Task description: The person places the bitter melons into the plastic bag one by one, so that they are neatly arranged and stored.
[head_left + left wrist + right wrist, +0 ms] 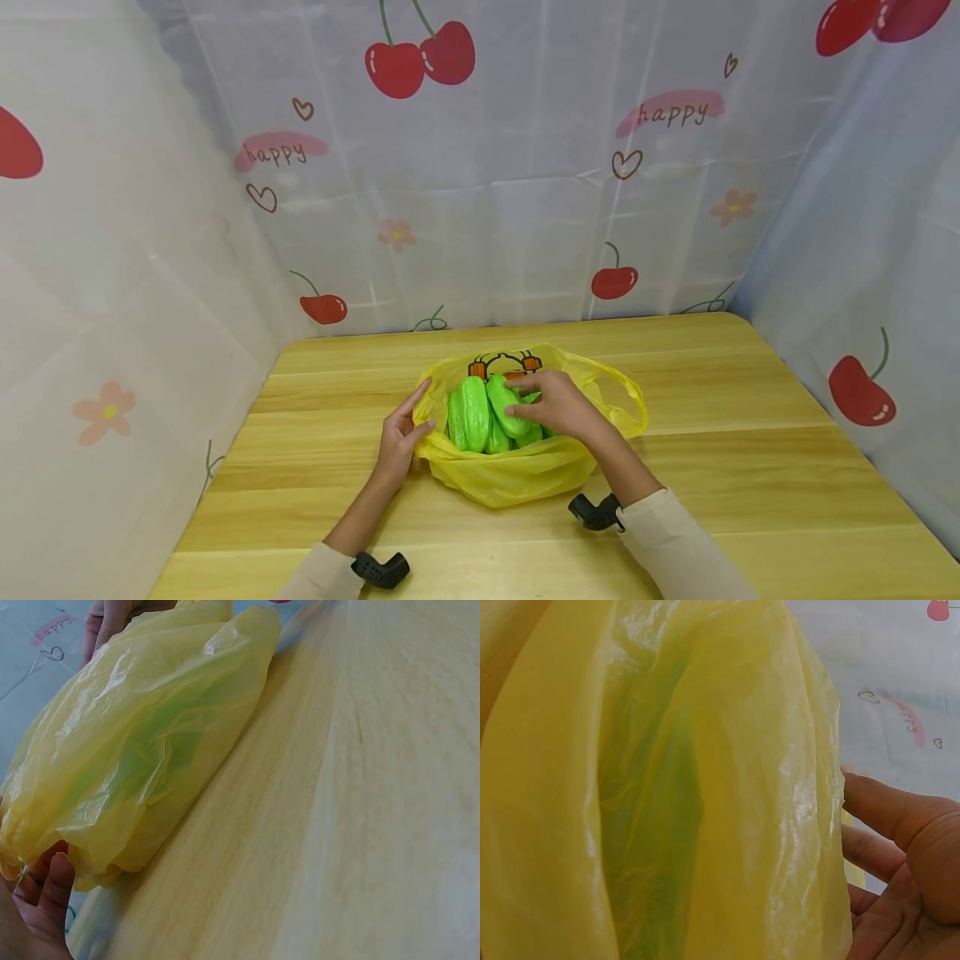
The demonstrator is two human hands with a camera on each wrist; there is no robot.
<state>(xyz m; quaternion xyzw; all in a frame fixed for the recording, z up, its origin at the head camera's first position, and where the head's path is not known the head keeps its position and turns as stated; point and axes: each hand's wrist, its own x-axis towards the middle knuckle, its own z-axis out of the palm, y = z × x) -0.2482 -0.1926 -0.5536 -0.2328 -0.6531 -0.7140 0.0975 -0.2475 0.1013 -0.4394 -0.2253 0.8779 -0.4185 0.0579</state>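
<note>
A yellow plastic bag (502, 483) with an orange and black print stands on the table, its mouth open. Several long, glossy green pieces (474, 412) lie in it; their exact kind is unclear. On the left, my left hand (397, 437) holds the bag's rim, forefinger stretched along it and thumb at the near side. That thumb (56, 885) shows beside the gathered plastic in the left wrist view. From the right, my right hand (555, 404) reaches over the mouth, thumb and fingers apart at one green piece (506, 412). The plastic hides its fingertips in the right wrist view.
A light wood table (750, 467) carries the bag. White sheets with cherries and hearts (525, 242) hang behind it and on both sides. One bag handle (637, 400) loops out to the right. A black camera mount (596, 511) sits at the right wrist.
</note>
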